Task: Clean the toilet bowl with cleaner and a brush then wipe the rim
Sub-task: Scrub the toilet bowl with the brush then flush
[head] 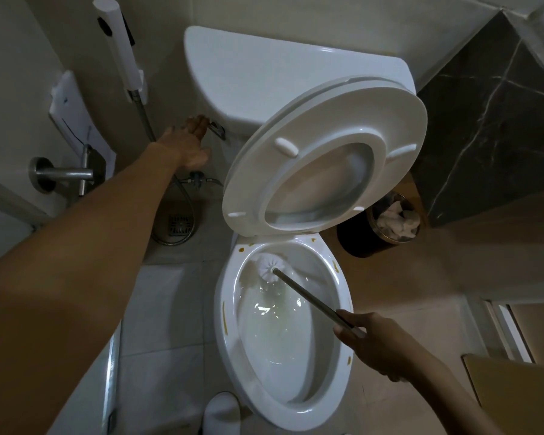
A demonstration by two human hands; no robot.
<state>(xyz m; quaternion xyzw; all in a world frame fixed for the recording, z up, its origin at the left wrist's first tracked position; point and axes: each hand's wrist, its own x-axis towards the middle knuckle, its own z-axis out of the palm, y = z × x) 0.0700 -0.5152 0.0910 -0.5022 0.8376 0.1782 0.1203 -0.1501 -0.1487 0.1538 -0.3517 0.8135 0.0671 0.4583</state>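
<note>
— Where are your hands?

— My left hand (191, 142) is stretched out to the chrome flush lever (216, 129) on the side of the white ceramic tank (283, 80). The fingers are straight and close together, their tips on the lever; nothing is curled round it.

— And the right?

— My right hand (369, 342) grips the slim grey metal handle of the toilet brush (305, 298), fingers wrapped round its near end. The handle slants up and to the left across the white oval toilet bowl (230, 346), and the round white bristle head (268, 267) sits against the inner wall at the back, above the water.

— What about the rim?

— Yellow-brown spots and streaks sit on it at the back, on the left side and on the right. The white plastic seat and lid (324, 146) are raised, leaning back against the tank.

— Anything else nearby?

— A white bidet sprayer (120, 45) hangs on the wall to the left, and a dark round bin (374, 240) with crumpled paper stands right of the bowl.
</note>
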